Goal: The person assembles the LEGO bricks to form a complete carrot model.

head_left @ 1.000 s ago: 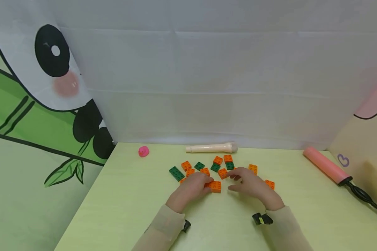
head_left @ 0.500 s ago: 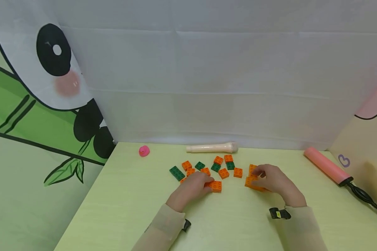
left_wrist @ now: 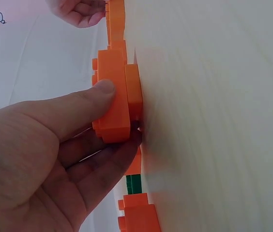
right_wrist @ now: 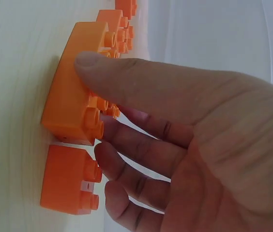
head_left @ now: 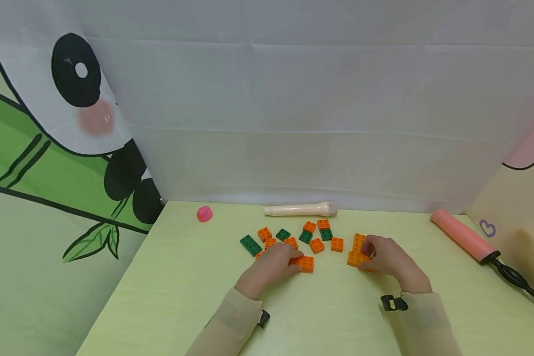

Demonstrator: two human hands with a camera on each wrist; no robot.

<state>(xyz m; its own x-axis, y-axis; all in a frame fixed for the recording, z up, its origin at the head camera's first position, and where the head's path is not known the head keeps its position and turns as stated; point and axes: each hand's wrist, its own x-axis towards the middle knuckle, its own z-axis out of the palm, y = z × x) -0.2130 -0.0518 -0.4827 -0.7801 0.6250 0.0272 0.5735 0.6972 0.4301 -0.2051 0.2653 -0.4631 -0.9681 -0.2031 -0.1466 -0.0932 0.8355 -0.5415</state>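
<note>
In the head view my left hand point(head_left: 271, 267) grips an orange building brick point(head_left: 307, 265) left of centre. Its thumb lies on the brick's side in the left wrist view, and another orange brick point(left_wrist: 134, 89) sits underneath, against the tabletop. Farther right, my right hand point(head_left: 393, 259) pinches a long orange brick point(head_left: 354, 259), thumb on its near side and fingers on the far side. That brick point(right_wrist: 68, 92) rests on the table in the right wrist view. A smaller orange brick point(right_wrist: 65, 179) stands beside it, close to the curled fingers. Behind the long brick lies another orange brick point(head_left: 359, 241).
Several orange bricks point(head_left: 317, 245) and green bricks point(head_left: 250, 245) lie scattered between and behind the hands. A pale toy microphone point(head_left: 299, 209) lies by the back wall. A pink toy point(head_left: 204, 213) sits back left; a pink pump point(head_left: 464, 235) lies at the right edge.
My right hand has moved right, away from the middle bricks, and the long orange brick has come into view at its fingers. My left hand stays where it was with its brick.
</note>
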